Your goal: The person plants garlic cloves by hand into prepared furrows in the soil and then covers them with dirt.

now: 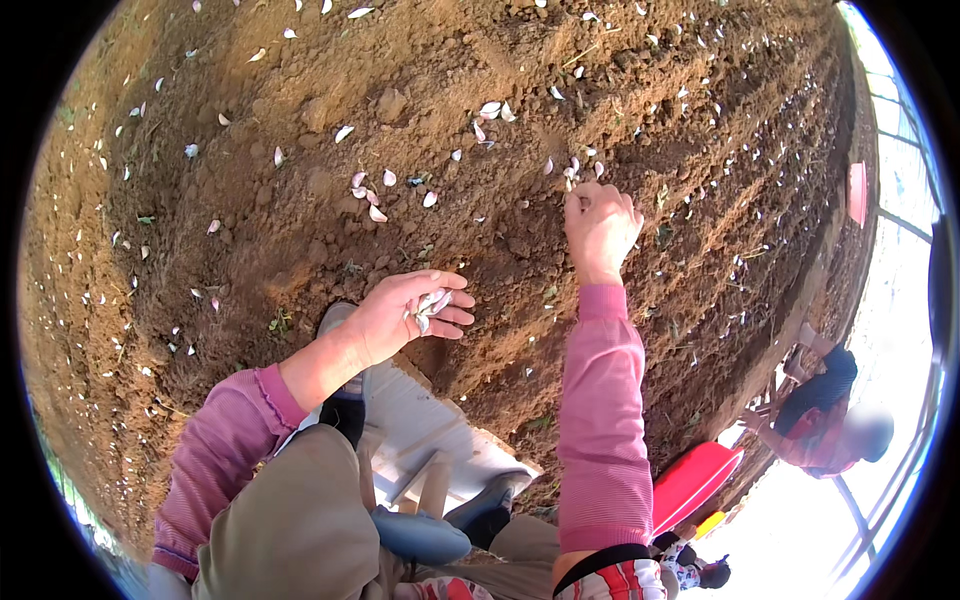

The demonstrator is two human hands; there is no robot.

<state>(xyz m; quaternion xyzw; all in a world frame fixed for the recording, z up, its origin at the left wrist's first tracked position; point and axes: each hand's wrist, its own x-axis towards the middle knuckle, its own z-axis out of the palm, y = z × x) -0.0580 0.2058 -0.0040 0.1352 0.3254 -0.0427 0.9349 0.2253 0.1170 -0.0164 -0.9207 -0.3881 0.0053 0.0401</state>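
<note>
My left hand (409, 311) is palm up with its fingers spread a little, cradling several garlic cloves (429, 307). Ahead and to the right, my right hand (602, 225) reaches down to the brown soil (495, 247), fingers bent together at a small group of cloves (574, 163); its fingertips are partly hidden, so whether it grips a clove cannot be told. Loose pinkish-white cloves (376, 214) lie on the soil between and beyond my hands. Another small cluster (490, 111) lies farther ahead. Many more are scattered or set in rows at both sides.
Between my shoes stands a low stool with a blue seat (421, 535) on a pale board (412, 409). A red tub (694, 484) is at the lower right, a pink container (857, 194) at the far right. Two other people (814, 420) are at the right and lower right.
</note>
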